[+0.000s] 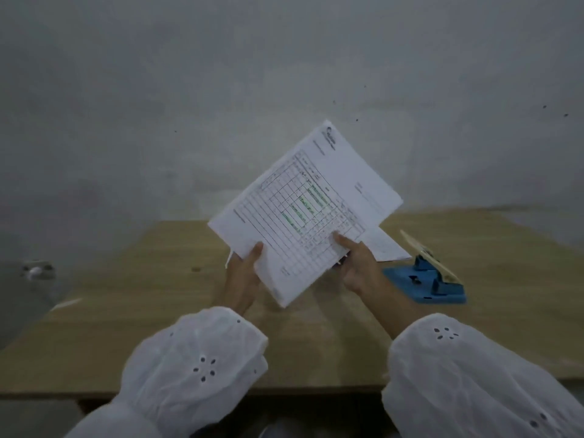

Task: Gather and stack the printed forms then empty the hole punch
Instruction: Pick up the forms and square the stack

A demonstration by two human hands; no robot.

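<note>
**Dim room, grey wall, wood table**

Wall (221, 90) fills the view from 9 to 3 o'clock: plain grey-white, blotchy, a few dark specks toward 2 o'clock. Table (126, 311) of light brown wood butts against it, near edge at 6 o'clock. Grey floor (19, 298) at 9 o'clock. Light low, flat.

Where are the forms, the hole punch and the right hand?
forms (303, 213), head view, on the printed table of the top sheet.
hole punch (426, 284), head view, on its blue base.
right hand (358, 267), head view, on its back.
</note>
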